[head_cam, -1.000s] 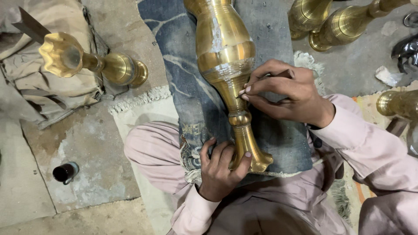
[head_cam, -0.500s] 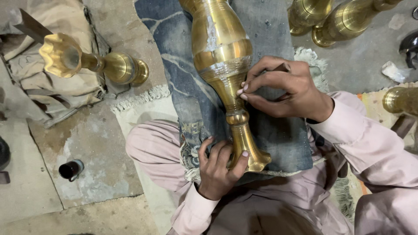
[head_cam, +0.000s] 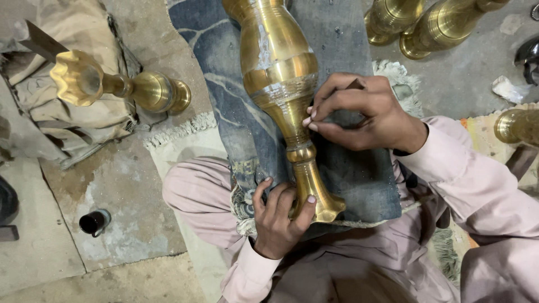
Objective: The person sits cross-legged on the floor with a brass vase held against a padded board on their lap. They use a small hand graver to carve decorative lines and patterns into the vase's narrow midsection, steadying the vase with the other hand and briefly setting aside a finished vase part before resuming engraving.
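A tall brass vase [head_cam: 279, 67] lies lengthwise on a blue-grey cloth [head_cam: 348, 168] spread over my lap, its flared foot toward me. My left hand [head_cam: 278, 221] grips the vase's foot from the left side. My right hand [head_cam: 359, 112] is pinched shut around a small dark tool or pad and presses its fingertips against the narrow neck just below the belly. What the right hand holds is mostly hidden by the fingers.
A second brass vase [head_cam: 115, 84] with a scalloped mouth lies on beige cloth at the left. More brass pieces [head_cam: 426, 22] lie at the top right, another brass piece [head_cam: 516, 126] at the right edge. A small dark cylinder [head_cam: 94, 221] stands on the concrete floor at lower left.
The view has drifted slightly, and my right hand's fingertips have slid a little along the vase's neck. My left hand keeps the same grip on the foot.
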Motion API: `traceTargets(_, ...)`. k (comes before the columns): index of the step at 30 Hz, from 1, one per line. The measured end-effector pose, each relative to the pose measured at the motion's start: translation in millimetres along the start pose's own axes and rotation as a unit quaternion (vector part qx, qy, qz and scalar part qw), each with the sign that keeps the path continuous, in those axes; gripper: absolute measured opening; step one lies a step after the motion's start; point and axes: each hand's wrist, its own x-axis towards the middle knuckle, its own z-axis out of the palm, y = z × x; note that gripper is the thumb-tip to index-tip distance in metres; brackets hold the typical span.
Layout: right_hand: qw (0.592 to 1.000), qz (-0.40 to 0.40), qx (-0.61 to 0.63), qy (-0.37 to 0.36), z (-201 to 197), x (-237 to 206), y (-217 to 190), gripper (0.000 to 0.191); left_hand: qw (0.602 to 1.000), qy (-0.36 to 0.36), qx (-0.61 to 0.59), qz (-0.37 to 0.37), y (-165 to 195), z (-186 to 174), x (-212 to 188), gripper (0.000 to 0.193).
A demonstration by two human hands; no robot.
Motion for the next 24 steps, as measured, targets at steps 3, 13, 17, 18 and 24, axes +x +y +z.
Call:
traceTargets(3,0.998,-0.030,-0.032,0.051,9,-2,-2,0.022,1.000,0.000,0.001,-0.001,1,0,1,0.056)
traceTargets(13,0.985,-0.021,-0.120,0.126,29,-4,-17,0.024,1.000,0.005,-0.002,-0.004,0,-3,-1,0.056)
traceTargets(17,0.981,-0.032,-0.132,0.136,34,-1,-19,0.026,1.000,0.006,-0.011,-0.003,0,-5,0,0.056)
traceTargets(18,0.981,-0.032,-0.138,0.136,35,0,-20,0.026,1.000,0.005,-0.012,-0.002,-1,-5,0,0.056)
traceTargets(24,0.978,-0.016,-0.158,0.135,36,1,-27,0.025,1.000,0.003,-0.017,-0.001,-2,-7,0,0.054)
